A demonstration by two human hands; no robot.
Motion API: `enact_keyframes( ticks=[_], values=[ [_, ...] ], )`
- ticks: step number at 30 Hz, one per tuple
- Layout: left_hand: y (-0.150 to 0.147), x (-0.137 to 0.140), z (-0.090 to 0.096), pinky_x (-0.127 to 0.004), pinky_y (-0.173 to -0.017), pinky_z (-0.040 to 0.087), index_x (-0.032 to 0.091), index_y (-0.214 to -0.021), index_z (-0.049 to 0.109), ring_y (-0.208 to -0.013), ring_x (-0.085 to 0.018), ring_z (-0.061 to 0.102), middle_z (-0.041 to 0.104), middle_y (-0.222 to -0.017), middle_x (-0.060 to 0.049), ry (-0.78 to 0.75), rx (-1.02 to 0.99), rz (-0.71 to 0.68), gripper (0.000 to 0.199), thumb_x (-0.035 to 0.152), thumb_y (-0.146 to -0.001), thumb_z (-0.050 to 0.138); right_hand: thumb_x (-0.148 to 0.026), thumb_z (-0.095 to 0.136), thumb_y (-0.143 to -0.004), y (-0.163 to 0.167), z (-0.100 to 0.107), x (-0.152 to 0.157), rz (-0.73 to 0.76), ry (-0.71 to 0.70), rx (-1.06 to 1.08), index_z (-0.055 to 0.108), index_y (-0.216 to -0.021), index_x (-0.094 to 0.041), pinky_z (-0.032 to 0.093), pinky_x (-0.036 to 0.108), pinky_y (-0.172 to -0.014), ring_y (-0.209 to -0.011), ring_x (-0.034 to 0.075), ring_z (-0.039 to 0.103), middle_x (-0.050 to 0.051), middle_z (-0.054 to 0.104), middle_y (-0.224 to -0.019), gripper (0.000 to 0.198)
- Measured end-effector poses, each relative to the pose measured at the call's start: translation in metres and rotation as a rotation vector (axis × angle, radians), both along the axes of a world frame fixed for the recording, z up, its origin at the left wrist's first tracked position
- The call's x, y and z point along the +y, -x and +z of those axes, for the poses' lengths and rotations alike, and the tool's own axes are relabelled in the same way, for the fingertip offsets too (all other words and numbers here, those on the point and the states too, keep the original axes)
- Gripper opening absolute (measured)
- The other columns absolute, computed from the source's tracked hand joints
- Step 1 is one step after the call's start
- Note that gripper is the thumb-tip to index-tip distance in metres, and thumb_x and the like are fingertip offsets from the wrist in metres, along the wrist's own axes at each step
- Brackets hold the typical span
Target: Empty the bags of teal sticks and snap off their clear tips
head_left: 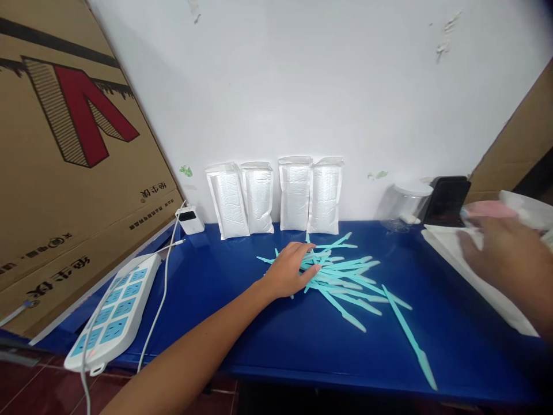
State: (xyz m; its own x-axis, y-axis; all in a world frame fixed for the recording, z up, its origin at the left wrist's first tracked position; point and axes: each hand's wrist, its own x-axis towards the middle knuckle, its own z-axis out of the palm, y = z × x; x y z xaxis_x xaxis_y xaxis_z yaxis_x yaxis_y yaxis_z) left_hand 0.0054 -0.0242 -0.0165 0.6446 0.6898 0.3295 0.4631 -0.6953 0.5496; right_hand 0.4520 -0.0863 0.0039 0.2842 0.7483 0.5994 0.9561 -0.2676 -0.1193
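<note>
A fanned-out pile of turquoise eyebrow razors with pale translucent blade ends lies on the blue table. My left hand rests over the pile's left side, thumb and fingers apart, with some handles passing beneath and between them. One loose razor lies apart to the right, angled toward the front edge. At the far right, my right hand is smeared by motion above a white sheet or bag. It is close to a pink item; whether it holds anything is unclear.
Several silvery padded pouches lean upright against the wall. A clear jar and a black stand are at the back right. On the left are a power strip, trailing white cables, a small white device and a large cardboard box.
</note>
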Motion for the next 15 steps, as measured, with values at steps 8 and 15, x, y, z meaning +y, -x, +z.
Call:
enact_keyframes(
  ticks=[8, 15],
  values=[
    [0.003, 0.004, 0.000, -0.049, -0.115, 0.049, 0.020, -0.149, 0.053, -0.138, -0.030, 0.056, 0.064, -0.143, -0.013, -0.029, -0.056, 0.033, 0.051, 0.046, -0.106, 0.057, -0.052, 0.086, -0.076, 0.163, 0.015, 0.126, 0.529, 0.148, 0.853, 0.067, -0.122, -0.018, 0.061, 0.044, -0.097, -0.112, 0.030, 0.073, 0.019, 0.075, -0.128, 0.060],
    [0.005, 0.007, 0.004, -0.049, -0.115, 0.049, 0.019, -0.146, 0.056, -0.135, -0.030, 0.058, 0.067, -0.138, -0.014, -0.085, -0.105, 0.075, 0.046, 0.042, -0.105, 0.059, -0.062, 0.088, -0.071, 0.175, -0.005, 0.148, 0.590, 0.083, 0.930, 0.064, -0.084, -0.019, 0.061, 0.039, -0.081, -0.086, 0.025, 0.073, 0.012, 0.076, -0.091, 0.051]
  ],
)
